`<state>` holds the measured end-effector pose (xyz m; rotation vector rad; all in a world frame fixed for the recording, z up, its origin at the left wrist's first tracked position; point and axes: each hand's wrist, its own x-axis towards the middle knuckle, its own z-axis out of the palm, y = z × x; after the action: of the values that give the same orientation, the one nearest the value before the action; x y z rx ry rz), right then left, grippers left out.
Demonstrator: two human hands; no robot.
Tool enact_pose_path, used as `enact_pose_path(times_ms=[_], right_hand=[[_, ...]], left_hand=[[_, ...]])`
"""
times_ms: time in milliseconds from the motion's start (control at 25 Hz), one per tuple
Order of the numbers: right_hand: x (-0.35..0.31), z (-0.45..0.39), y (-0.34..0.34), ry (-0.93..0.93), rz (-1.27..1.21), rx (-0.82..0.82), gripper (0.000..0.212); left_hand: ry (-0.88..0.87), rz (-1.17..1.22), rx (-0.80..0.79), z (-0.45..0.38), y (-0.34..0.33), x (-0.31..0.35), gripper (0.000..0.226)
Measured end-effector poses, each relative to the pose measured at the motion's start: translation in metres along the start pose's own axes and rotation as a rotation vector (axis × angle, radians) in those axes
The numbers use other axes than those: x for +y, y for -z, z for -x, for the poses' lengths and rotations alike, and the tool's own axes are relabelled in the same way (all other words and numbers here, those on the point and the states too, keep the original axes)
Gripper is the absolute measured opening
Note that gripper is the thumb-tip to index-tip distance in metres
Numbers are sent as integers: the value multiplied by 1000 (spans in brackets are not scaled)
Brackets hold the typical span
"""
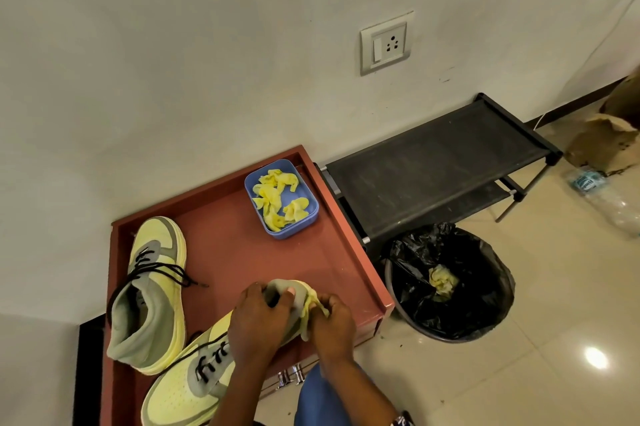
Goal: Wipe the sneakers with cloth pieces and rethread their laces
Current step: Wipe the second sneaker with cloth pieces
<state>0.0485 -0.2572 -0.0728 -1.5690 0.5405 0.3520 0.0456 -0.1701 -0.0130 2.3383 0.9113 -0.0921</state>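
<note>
Two yellow-green and grey high-top sneakers with black laces rest on a reddish-brown table top (pixel 242 252). The far sneaker (pixel 152 294) lies at the left, toe pointing away. The near sneaker (pixel 194 380) lies with its toe toward me and its heel away. My left hand (pixel 258 318) grips its grey ankle collar. My right hand (pixel 332 325) presses a yellow cloth piece (pixel 310 309) against the heel. A blue tray (pixel 310 204) at the table's far side holds several yellow cloth pieces (pixel 277 193).
A bin lined with a black bag (pixel 450 283) stands on the floor right of the table, with a crumpled yellow cloth (pixel 443 280) inside. A black shoe rack (pixel 433 159) stands against the wall. A plastic bottle (pixel 602 193) and brown paper (pixel 602 141) lie at the far right.
</note>
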Motion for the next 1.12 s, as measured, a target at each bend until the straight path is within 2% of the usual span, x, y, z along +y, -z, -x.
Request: enact_pose_path(times_ms=[240,560,720,840,1000,1120], right_hand=[[-24,-1,3,106,171,-126,22],[-18,1,5,111,163,-33,19],[-21,-4,8,92,182,-73,19],[-19,-5,11,42,165,-110,17],[-23,-5,23,67,191,-80,12],[-29,1,42,102,202,-26,10]], left_hand=[[-47,11,-14,1,1,-5,38],[-37,-51,-1,6,4,1,36],[-31,-100,4,7,2,5,29],[13,-112,5,8,-4,15,34],[31,-189,21,23,-6,32,39],[34,-99,-4,38,1,39,35]])
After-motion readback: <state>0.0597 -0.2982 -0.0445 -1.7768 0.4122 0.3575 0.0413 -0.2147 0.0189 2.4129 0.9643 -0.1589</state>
